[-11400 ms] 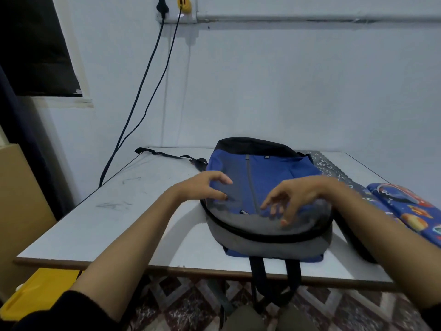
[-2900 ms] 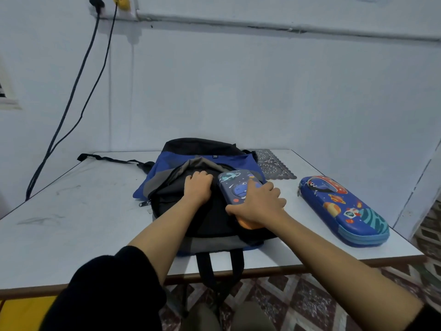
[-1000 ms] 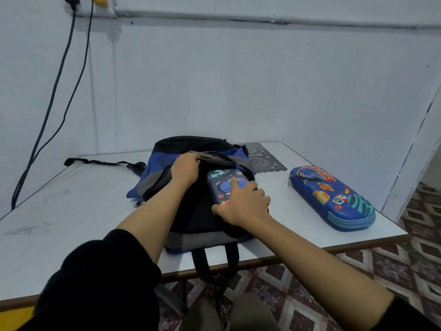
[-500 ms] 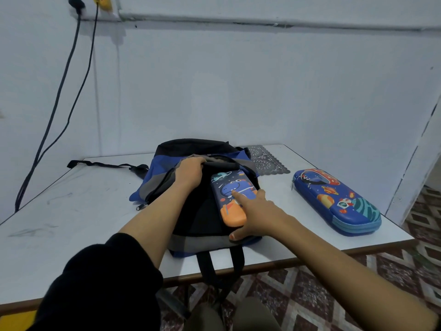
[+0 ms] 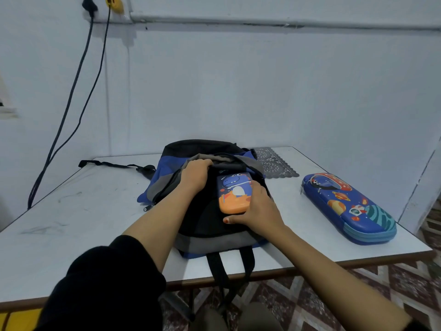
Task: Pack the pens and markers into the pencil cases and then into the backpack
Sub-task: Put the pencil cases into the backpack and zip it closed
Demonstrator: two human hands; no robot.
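Note:
A blue, grey and black backpack [image 5: 167, 180] lies on the white table [image 5: 83, 211] with its main compartment unzipped. My left hand [image 5: 196, 175] grips the upper flap of the opening and holds it up. A dinosaur pencil case [image 5: 233, 192], blue and orange, sits half inside the opening, its far end under the flap. My right hand [image 5: 257, 211] holds the case at its near right side, thumb under the orange end. A second, blue space-print pencil case [image 5: 346, 206] lies closed on the table to the right.
A dark lace mat [image 5: 274, 161] lies behind the backpack. A black strap [image 5: 112, 164] trails left from the bag, and more straps [image 5: 229, 271] hang over the table's front edge. Two cables [image 5: 78, 91] run down the wall on the left.
My right hand has slid along the dinosaur case, which now sits a little deeper under the flap. My left hand keeps holding the flap up.

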